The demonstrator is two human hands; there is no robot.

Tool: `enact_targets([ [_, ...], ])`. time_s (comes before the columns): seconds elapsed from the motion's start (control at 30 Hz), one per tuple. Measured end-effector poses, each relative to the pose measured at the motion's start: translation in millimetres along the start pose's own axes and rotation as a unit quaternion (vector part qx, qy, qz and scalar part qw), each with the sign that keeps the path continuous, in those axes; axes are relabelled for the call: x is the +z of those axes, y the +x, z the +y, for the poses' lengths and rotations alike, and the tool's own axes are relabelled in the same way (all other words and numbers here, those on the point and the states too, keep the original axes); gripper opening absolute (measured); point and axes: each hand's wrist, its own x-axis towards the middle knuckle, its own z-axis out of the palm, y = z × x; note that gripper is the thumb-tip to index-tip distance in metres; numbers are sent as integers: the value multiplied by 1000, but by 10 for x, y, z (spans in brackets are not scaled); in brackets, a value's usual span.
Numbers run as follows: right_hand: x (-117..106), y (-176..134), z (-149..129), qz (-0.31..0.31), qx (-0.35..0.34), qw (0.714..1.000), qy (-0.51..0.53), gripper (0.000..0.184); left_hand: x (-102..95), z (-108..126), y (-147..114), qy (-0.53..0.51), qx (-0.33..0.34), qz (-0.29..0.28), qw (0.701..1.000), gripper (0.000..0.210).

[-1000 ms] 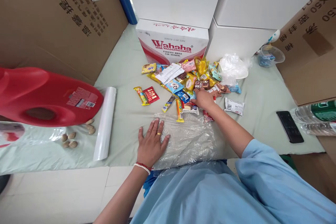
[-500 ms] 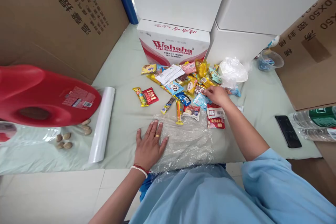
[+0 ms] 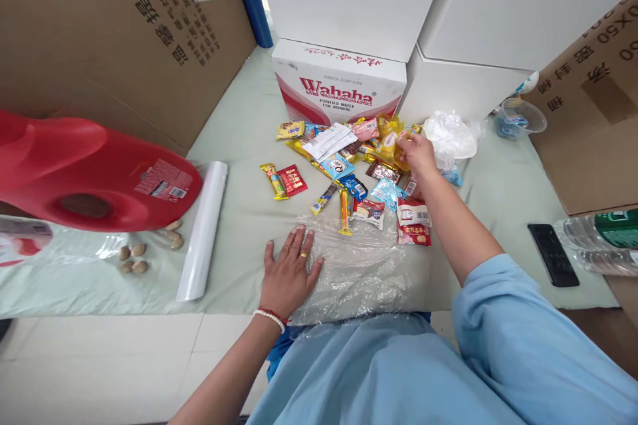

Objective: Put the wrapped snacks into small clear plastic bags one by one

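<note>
My left hand (image 3: 289,272) lies flat with its fingers spread, partly on a sheet of clear plastic film (image 3: 359,272) at the table's front edge. Farther back, my right hand (image 3: 419,154) pinches a yellow snack packet (image 3: 390,137) at the right of a loose pile of wrapped snacks. Below that hand are a dark brown packet (image 3: 383,171) and a light blue packet (image 3: 388,192). White paper slips (image 3: 329,141) rest on top of the pile. A red packet (image 3: 292,180) and a yellow stick-shaped packet (image 3: 274,181) sit apart to the left.
Behind the snacks stands a Wahaha carton (image 3: 341,83). Crumpled white plastic (image 3: 451,136) and a clear tub (image 3: 520,119) are on the right, with a phone (image 3: 553,254) nearer. To the left are a white roll (image 3: 203,232), a red jug (image 3: 100,172) and several walnut-like things (image 3: 133,257).
My right hand has moved back from the dark brown and light blue packets to the yellow packet, uncovering the brown one. The left hand stays in place. The view has shifted slightly.
</note>
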Motion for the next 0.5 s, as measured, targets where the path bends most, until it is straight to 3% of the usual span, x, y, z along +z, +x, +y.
enact_targets([
  [0.07,-197,60,48,18,29,999,16,32,9,-6,2,-1,0,4,1000,63],
  [0.17,-273,-79,69,-32,0,991,-132,22,18,-11,3,-2,3,7,1000,63],
  [0.23,-168,-254,51,-92,-55,955,-276,19,17,-9,-1,-1,4,8,1000,63],
  [0.33,66,-448,-6,-145,-109,890,-419,37,6,-4,-6,-2,1,7,1000,62],
  [0.4,166,-483,-39,-160,-107,876,-443,45,-1,-1,-7,-2,0,7,1000,62],
  [0.5,167,-466,-48,-163,-91,879,-439,37,-2,0,-6,-1,0,9,1000,62],
])
